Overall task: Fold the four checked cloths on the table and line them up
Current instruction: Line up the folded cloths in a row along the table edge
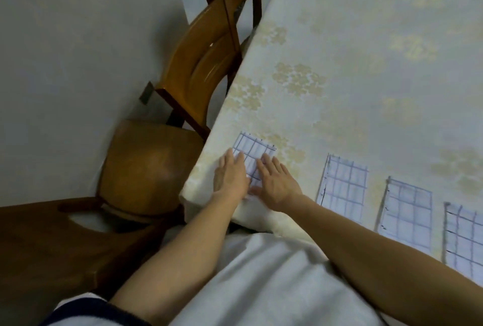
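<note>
Cloth [254, 149] lies under flat left hand [231, 176], right hand [278, 184].

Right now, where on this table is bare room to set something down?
The stretch of flowered tablecloth beyond the row of cloths is free. Narrow strips show between the second checked cloth, third checked cloth and fourth checked cloth. The near edge is crowded; the left hand and right hand lie flat on the leftmost checked cloth at the corner.

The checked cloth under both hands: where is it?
In the head view the checked cloth lies on the table at its near left corner, leftmost of four, beside the chair.
</note>
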`<act>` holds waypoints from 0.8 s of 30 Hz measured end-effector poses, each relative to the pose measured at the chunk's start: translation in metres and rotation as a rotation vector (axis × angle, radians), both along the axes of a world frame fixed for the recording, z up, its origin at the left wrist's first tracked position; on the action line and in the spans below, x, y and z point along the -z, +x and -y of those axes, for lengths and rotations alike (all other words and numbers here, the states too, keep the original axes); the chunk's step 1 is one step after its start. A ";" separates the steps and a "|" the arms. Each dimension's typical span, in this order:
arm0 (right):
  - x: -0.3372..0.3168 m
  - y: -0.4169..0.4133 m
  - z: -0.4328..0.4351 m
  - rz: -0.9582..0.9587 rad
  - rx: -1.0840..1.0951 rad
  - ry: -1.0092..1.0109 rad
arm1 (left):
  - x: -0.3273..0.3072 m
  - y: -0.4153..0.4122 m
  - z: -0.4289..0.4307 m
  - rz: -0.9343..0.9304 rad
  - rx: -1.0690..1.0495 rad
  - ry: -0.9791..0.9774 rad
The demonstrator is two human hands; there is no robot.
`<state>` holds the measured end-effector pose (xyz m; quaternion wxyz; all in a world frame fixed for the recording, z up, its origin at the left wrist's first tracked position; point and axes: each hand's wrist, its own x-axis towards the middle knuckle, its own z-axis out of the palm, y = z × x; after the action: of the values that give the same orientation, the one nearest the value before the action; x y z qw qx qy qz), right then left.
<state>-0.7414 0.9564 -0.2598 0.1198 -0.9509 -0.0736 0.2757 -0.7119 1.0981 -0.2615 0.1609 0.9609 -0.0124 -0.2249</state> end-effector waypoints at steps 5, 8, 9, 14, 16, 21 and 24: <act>0.006 -0.006 0.029 0.020 0.124 -0.043 | -0.001 0.012 0.006 0.055 -0.048 -0.201; 0.002 -0.014 0.047 0.028 0.196 -0.037 | -0.001 0.022 0.013 0.008 -0.162 -0.333; 0.000 -0.017 0.051 0.031 0.207 -0.030 | 0.000 0.026 0.018 -0.018 -0.172 -0.358; -0.002 -0.030 0.064 0.025 0.217 -0.047 | 0.009 0.026 0.046 -0.028 -0.159 -0.479; -0.002 -0.032 0.071 0.026 0.200 -0.077 | 0.013 0.023 0.053 -0.013 -0.141 -0.496; 0.000 -0.033 0.086 -0.008 0.208 -0.125 | 0.017 0.023 0.063 0.015 -0.142 -0.538; 0.004 -0.031 0.089 -0.037 0.204 -0.145 | 0.016 0.021 0.063 0.010 -0.109 -0.517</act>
<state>-0.7719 0.8670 -0.2640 0.0796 -0.9544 0.0458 0.2839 -0.6908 1.0349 -0.2777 0.4127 0.8883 -0.0186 -0.2005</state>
